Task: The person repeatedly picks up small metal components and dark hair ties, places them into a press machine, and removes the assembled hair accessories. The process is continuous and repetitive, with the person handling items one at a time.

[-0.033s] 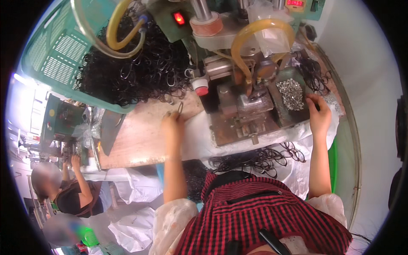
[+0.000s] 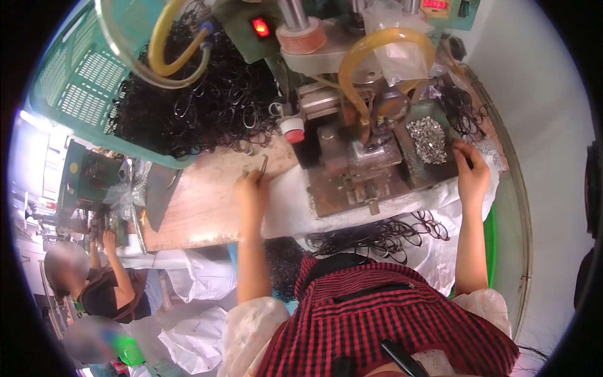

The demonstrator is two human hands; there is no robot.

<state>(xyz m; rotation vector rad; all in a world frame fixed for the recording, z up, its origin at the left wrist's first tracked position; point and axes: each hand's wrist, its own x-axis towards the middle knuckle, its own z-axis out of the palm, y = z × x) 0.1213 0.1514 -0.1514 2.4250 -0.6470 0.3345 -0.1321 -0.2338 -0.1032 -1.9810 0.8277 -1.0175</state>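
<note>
Slender piece (image 2: 264, 164) pinched by left hand (image 2: 252, 193), long axis pointing forward beyond fingertips, slightly rightward, right hand's (image 2: 475, 174) grasp unclear

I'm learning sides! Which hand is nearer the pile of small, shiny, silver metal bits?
Right. The right hand is just right of the silver pile; the left hand is well left of it.

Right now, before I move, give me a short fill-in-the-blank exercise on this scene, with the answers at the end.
1. The right hand is nearest a tray of small pieces coloured ____.
2. Beyond the left hand, which has a thin piece in its grip, stands a basket coloured ____.
3. The basket holds a heap of loops coloured ____.
4. The round button between the left hand and the tray is ____.

Missing words: silver; green; black; red.
</note>
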